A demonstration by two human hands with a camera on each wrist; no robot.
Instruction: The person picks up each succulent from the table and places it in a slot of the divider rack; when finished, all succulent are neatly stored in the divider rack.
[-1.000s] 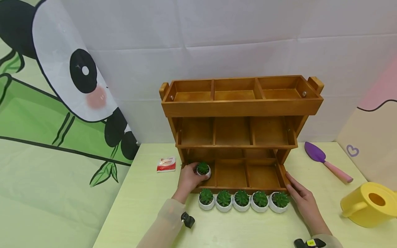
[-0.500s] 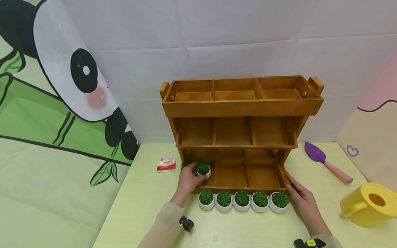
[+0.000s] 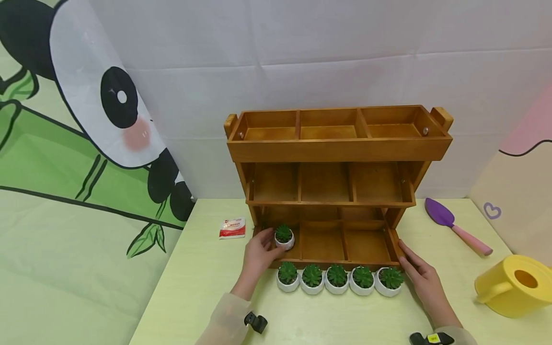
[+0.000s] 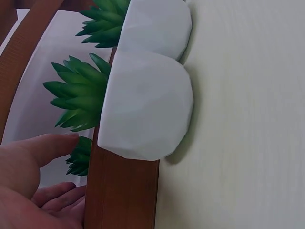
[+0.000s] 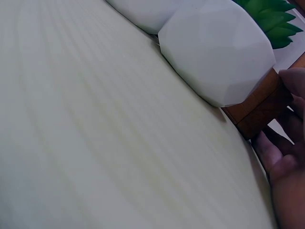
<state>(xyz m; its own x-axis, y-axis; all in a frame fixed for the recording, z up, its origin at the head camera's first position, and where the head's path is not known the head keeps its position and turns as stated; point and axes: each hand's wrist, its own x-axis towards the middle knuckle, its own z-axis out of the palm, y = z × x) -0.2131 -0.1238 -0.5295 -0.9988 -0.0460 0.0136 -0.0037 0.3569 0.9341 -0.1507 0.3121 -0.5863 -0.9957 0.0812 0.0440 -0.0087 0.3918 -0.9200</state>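
Note:
A small white pot with a green succulent stands in the left compartment of the wooden shelf's bottom tier. My left hand is at its left side, thumb and fingers parted around it; in the left wrist view the hand shows a gap between thumb and fingers, with the plant partly hidden behind the tray edge. My right hand rests with extended fingers against the right end of the bottom tier. The right wrist view shows its fingers at the tray's corner.
Several potted succulents stand in a row against the shelf's front. A red and white packet lies to the left. On the right are a purple trowel with a pink handle and a yellow watering can.
My left hand has loosened around the pot, its fingers drawing slightly left and toward the front. The pot stays in the left compartment; my right hand keeps its place.

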